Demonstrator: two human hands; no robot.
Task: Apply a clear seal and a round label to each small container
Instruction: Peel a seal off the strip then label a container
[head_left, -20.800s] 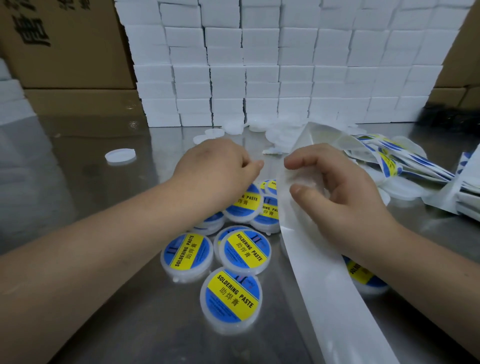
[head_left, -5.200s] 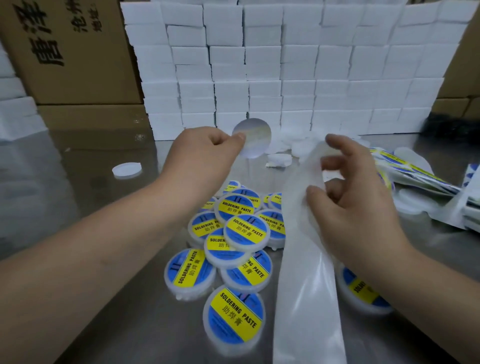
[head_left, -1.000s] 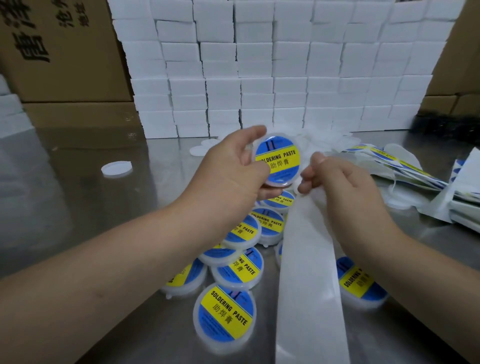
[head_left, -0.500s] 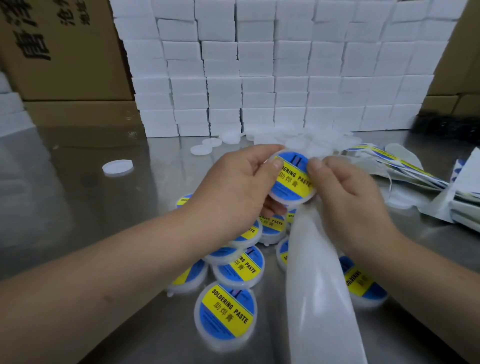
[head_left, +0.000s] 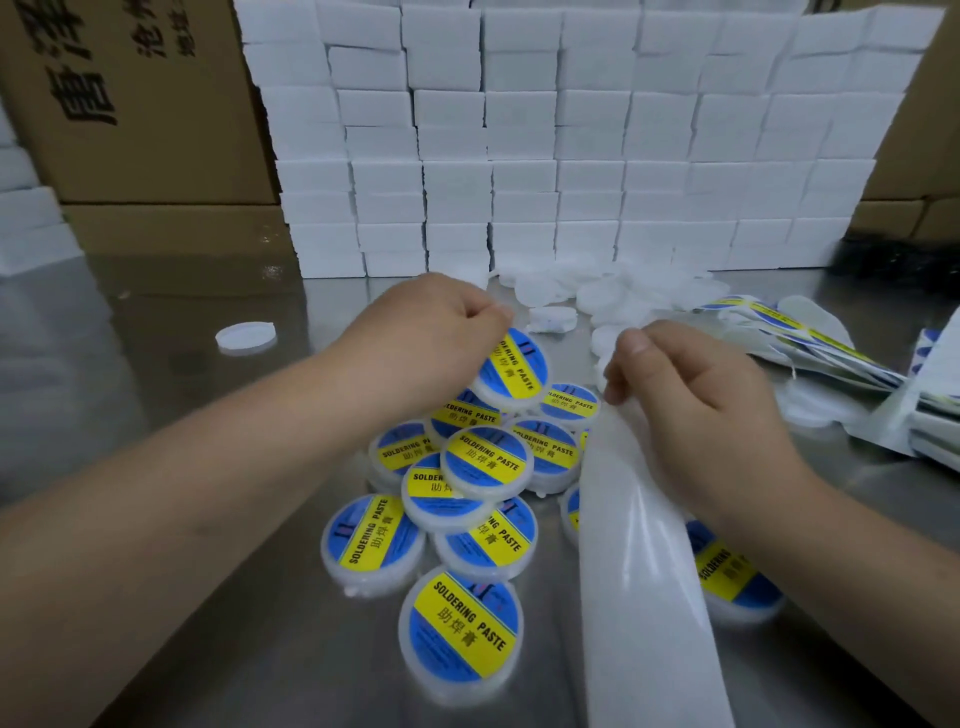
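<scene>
Several small round white containers with blue-and-yellow "SOLDERING PASTE" labels lie heaped (head_left: 487, 457) on the steel table (head_left: 208, 519). My left hand (head_left: 431, 343) hangs over the top of the heap, fingers curled at the upper left edge of a tilted labelled container (head_left: 514, 371) that leans on the others. My right hand (head_left: 701, 410) pinches the far end of a long white backing strip (head_left: 639, 561), which runs toward me across the table. One more labelled container (head_left: 737, 582) lies partly under that wrist.
A wall of stacked white boxes (head_left: 571, 145) closes the back, with cardboard cartons (head_left: 140, 104) to the left. A loose white lid (head_left: 245, 336) lies left, white discs (head_left: 623, 291) are piled behind my hands, and used label sheets (head_left: 810, 343) lie right.
My left hand has lowered the labelled container from in front of me onto the heap. My right hand has let go of that container and drawn back to the strip's end.
</scene>
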